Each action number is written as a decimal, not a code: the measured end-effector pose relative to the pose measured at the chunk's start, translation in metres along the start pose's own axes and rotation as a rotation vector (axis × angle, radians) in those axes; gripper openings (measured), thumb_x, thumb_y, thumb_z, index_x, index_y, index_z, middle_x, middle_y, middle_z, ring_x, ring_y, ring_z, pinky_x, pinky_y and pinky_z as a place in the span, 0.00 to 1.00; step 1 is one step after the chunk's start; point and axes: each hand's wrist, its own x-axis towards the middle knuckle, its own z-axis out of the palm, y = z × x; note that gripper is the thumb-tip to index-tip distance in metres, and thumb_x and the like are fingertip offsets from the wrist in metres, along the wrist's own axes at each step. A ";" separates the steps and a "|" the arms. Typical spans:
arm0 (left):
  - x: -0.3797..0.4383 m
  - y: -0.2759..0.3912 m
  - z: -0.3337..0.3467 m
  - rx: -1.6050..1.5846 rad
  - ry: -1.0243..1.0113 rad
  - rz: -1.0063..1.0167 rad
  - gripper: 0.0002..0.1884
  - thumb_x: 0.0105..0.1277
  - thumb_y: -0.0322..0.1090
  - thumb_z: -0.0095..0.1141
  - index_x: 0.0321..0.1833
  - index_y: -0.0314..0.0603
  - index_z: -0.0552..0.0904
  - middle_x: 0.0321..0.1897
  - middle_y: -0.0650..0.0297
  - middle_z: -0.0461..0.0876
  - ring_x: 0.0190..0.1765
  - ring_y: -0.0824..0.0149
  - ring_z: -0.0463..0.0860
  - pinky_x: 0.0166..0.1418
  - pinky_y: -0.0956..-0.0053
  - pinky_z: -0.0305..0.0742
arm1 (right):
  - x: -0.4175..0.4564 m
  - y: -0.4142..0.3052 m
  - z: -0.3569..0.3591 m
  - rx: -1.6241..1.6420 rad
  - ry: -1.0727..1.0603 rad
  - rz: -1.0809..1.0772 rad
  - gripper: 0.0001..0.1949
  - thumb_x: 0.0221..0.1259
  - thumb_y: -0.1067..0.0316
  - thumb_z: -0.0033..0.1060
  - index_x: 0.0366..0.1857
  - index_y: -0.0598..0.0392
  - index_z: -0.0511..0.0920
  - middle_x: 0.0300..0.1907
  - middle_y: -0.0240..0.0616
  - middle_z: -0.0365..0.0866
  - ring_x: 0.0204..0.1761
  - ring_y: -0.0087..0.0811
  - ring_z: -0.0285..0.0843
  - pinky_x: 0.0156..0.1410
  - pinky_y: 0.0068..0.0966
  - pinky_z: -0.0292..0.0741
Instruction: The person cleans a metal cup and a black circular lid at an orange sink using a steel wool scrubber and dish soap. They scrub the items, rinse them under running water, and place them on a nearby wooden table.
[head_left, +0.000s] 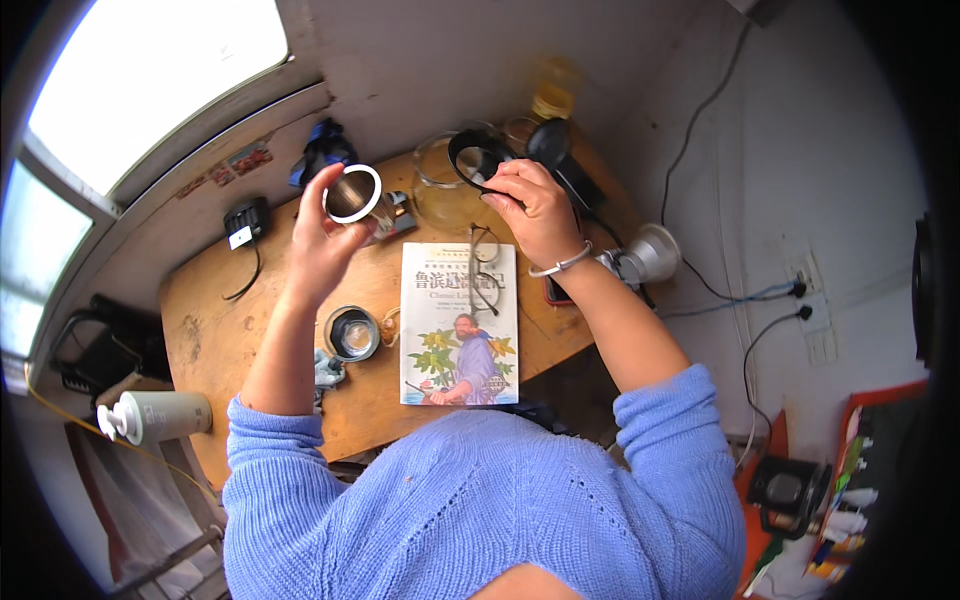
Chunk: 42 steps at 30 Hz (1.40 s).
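My left hand (319, 232) grips a metal cup-like cylinder (351, 195) with a white rim, its opening tilted towards me. Thumb and fingers of my right hand (534, 206) pinch a black curved band (454, 159), raised above the back of the table. Below and between the hands lies a paperback book (459, 352) with a picture and writing on its cover. A pair of thin-framed glasses (480, 270) rests across its upper part. Left of the book stands a small round dark-rimmed container (352, 334), open at the top.
On the wooden table (217, 322) are a glass vessel (442, 199), a black adapter (246, 219), a pump bottle (161, 416) at the left edge, a phone (556, 291) partly behind my right forearm, and a silvery lamp-like object (651, 253). Cables (697, 112) hang on the right wall.
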 end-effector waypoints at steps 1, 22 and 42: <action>-0.006 -0.005 -0.005 0.018 0.001 0.001 0.34 0.51 0.21 0.58 0.62 0.39 0.60 0.53 0.58 0.68 0.49 0.69 0.76 0.47 0.78 0.76 | 0.005 0.008 0.010 -0.038 -0.023 -0.029 0.05 0.45 0.74 0.63 0.27 0.59 0.78 0.32 0.39 0.75 0.38 0.38 0.72 0.45 0.30 0.71; -0.018 -0.041 -0.009 0.271 0.089 0.105 0.36 0.46 0.24 0.59 0.62 0.37 0.62 0.53 0.59 0.66 0.55 0.66 0.69 0.60 0.73 0.64 | 0.023 0.065 0.072 -0.216 -0.270 -0.074 0.04 0.48 0.73 0.57 0.28 0.59 0.79 0.35 0.38 0.75 0.43 0.39 0.71 0.53 0.35 0.68; -0.019 -0.046 0.010 0.254 0.005 -0.028 0.36 0.47 0.25 0.59 0.62 0.35 0.60 0.56 0.58 0.64 0.58 0.64 0.68 0.61 0.71 0.63 | 0.020 0.060 0.078 -0.147 -0.170 0.003 0.02 0.51 0.71 0.56 0.27 0.54 0.78 0.29 0.33 0.78 0.39 0.33 0.75 0.62 0.41 0.59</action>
